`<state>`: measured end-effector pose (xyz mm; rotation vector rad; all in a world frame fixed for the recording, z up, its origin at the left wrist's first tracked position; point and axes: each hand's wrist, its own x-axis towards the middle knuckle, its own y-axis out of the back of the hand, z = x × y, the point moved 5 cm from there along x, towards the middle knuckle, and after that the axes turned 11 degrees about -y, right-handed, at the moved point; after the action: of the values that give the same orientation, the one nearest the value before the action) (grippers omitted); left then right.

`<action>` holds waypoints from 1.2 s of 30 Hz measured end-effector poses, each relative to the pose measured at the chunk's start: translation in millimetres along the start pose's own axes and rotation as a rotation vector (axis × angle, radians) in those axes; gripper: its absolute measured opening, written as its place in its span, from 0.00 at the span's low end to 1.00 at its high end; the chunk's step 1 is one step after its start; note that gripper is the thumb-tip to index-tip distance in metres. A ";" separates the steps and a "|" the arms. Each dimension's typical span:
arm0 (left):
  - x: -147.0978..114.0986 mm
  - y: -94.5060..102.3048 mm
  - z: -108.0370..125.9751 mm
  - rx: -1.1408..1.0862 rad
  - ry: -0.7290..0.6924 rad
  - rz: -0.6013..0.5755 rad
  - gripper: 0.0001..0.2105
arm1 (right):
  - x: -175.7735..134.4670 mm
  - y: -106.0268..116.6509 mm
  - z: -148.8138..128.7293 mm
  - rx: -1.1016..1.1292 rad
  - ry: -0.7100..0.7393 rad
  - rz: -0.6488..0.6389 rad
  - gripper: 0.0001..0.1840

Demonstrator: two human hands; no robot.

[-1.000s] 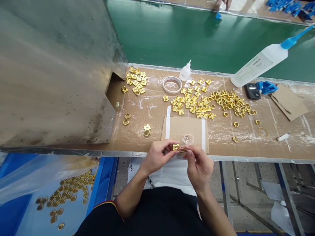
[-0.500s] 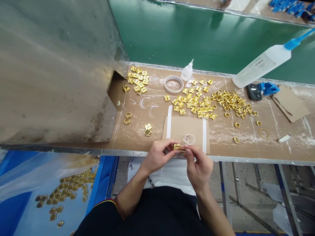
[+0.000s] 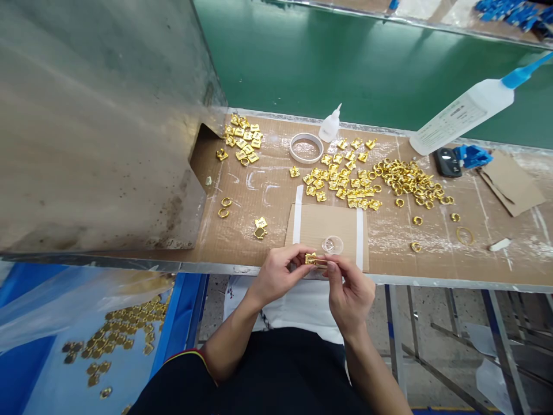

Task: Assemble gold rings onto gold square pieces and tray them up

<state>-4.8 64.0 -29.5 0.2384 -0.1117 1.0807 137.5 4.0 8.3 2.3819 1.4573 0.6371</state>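
Note:
At the table's near edge, my left hand point(image 3: 279, 270) pinches a small square gold metal piece point(image 3: 310, 258) between thumb and fingertips. My right hand point(image 3: 351, 285) is closed on a thin stick point(image 3: 321, 261), whose tip meets the right side of that piece. Just beyond my fingers, a small clear plastic cup point(image 3: 332, 245) stands on a cardboard pad point(image 3: 330, 222) taped down with white strips. Similar square gold pieces point(image 3: 332, 173) lie in a group past the pad, and a heap of gold rings point(image 3: 410, 178) sits right of them.
A metal housing point(image 3: 103, 127) rises at the left. Toward the back are a tape roll point(image 3: 306, 136), a small dropper bottle point(image 3: 330, 124) and a large leaning bottle point(image 3: 464, 118). A blue tray point(image 3: 69, 380) with many gold pieces is below left.
Both hands keep almost the same pose, still holding the gold piece and the stick together. The whole view has shifted very slightly.

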 end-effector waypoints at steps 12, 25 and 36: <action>0.8 0.0 0.6 -0.002 0.004 0.001 0.12 | -0.3 -0.3 2.0 -0.011 -0.016 -0.006 0.08; 0.2 0.1 0.4 0.011 -0.005 0.002 0.12 | 1.7 -0.3 -0.9 -0.013 0.019 -0.012 0.08; 0.3 -0.5 0.2 0.006 -0.003 -0.002 0.12 | 2.1 -0.6 -2.4 -0.057 0.046 -0.021 0.08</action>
<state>-4.2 64.0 -29.3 0.2451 -0.1111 1.0785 136.7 6.2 10.6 2.3203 1.4601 0.7235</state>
